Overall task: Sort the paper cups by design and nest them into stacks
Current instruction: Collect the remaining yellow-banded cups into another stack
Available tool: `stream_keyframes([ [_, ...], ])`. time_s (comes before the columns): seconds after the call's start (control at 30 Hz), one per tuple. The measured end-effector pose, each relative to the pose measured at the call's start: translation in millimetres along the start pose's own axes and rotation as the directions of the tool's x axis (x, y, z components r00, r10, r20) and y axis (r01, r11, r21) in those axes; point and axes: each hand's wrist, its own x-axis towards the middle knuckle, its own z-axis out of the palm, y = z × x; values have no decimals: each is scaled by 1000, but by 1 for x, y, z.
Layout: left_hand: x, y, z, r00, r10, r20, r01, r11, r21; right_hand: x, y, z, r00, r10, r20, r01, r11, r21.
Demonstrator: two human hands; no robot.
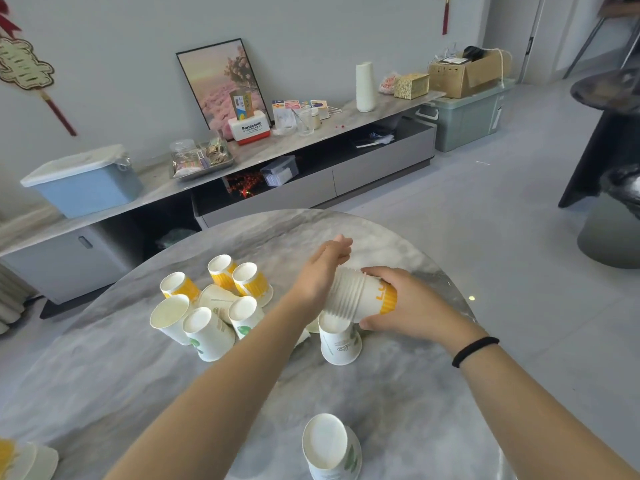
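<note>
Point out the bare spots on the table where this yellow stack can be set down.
Free: the marble table left of the left forearm, and the strip between the lone green-leaf cup and the right forearm. Crowded: the loose cup cluster and under the yellow stack.

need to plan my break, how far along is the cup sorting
Partly done. A long nested stack of yellow cups is gripped sideways by the right hand, the left hand at its rim end. Left: loose yellow cups and green-leaf cups clustered on the table.
</note>
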Motion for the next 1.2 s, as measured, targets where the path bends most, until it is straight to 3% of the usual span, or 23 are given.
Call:
stream_keyframes([
  [0.07, 15, -7, -1, 995, 23, -94, -9, 990, 141, 3, 10, -7, 997, 60, -52, -62, 997, -39],
  [0.13, 32, -16, -6, 995, 23, -99, 13, 938, 346, 4, 18, -13, 987, 118, -108, -130, 986, -107],
  [0.23, 54, -25, -11, 991, -114, 77, 41, 781, 623, 6, 28, -18, 961, 225, -159, -249, 958, -145],
  [0.33, 64, -31, -9, 946, -261, 194, -2, 593, 806, 7, 33, -22, 945, 292, -144, -316, 931, -184],
  [0.43, 72, -39, -6, 962, -208, 178, -49, 510, 859, 8, 38, -22, 937, 321, -140, -345, 914, -213],
  [0.5, 72, -40, -3, 978, -141, 157, -52, 560, 827, 8, 40, -22, 932, 330, -149, -358, 902, -242],
  [0.57, 68, -31, -4, 992, -53, 113, -45, 689, 723, 8, 39, -24, 931, 321, -173, -357, 897, -261],
  [0.67, 55, -10, -12, 996, 52, 67, -80, 824, 560, 7, 33, -27, 936, 273, -223, -312, 936, -162],
  [0.8, 30, 16, -33, 987, 148, 66, -162, 852, 499, 4, 18, -26, 964, 161, -214, -159, 987, 27],
  [0.87, 15, 24, -47, 983, 166, 77, -183, 870, 458, 0, 8, -25, 980, 96, -175, -91, 995, 35],
  [1.07, -35, 33, -82, 979, 14, 204, -103, 896, 431, -11, -29, -4, 999, -50, -9, 51, 997, 58],
  [1.13, -47, 31, -85, 993, 47, 104, -92, 868, 488, -15, -40, 6, 995, -93, 41, 90, 994, 53],
  [1.2, -55, 27, -86, 995, 88, -57, -57, 913, 404, -17, -44, 14, 991, -113, 67, 111, 993, 44],
])
